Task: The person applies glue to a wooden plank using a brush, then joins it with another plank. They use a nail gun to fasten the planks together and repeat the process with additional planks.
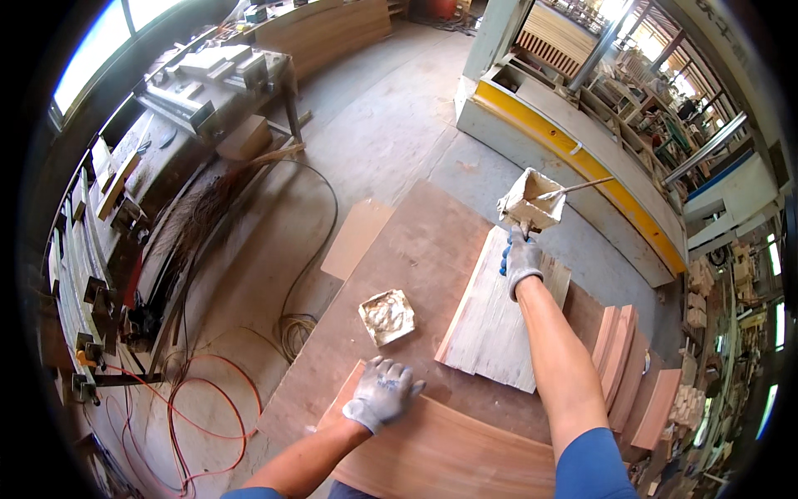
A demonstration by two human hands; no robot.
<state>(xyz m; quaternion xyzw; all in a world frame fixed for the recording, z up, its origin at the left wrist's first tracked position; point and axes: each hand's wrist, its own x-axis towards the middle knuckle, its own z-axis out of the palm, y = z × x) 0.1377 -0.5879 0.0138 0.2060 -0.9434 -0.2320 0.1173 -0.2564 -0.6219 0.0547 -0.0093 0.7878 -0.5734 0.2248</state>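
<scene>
The brown work board (416, 249) lay across the floor, its long axis running from seven o'clock to one o'clock. On it, at centre right, lay a pale glue-smeared wood panel (499, 320), long axis on the same line. A curved reddish veneer sheet (449, 453) lay at six o'clock, with similar curved pieces (623, 366) stacked at four o'clock.

The right hand (522, 262), gloved, was closed round the bottom of a square glue-caked container (530, 200), lifted at one o'clock above the panel's far end; a stick (578, 187) projected from it toward two o'clock. The left hand (381, 397), gloved, rested flat with fingers spread on the veneer sheet, gripping nothing. A small square tray (386, 316) sat at twelve o'clock from the left hand, the nearer hand.
</scene>
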